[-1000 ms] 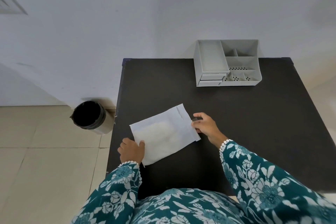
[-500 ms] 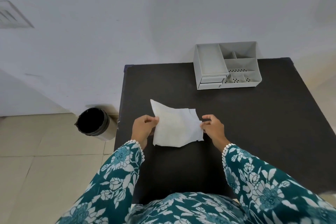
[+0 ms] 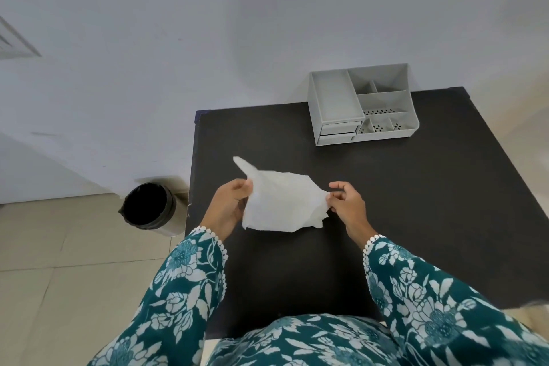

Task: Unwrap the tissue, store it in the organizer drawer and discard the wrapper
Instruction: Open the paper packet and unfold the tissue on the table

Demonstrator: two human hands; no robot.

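A white wrapped tissue packet (image 3: 282, 202) hangs just above the black table (image 3: 416, 217), held between both hands. My left hand (image 3: 228, 208) pinches its left edge, with one corner of the wrapper sticking up and to the left. Its right edge is pinched by the fingertips of my right hand (image 3: 347, 205). The packet is bent and slack in the middle. A grey desk organizer (image 3: 383, 128) stands at the table's far edge; its two small drawers (image 3: 338, 132) at the front left are closed.
A round bin with a black liner (image 3: 148, 205) stands on the tiled floor to the left of the table, against the white wall. My patterned teal sleeves fill the bottom of the view.
The packet lay flat on the table a second ago. Both hands have lifted it and brought it toward the table's middle, and it now bends between them.
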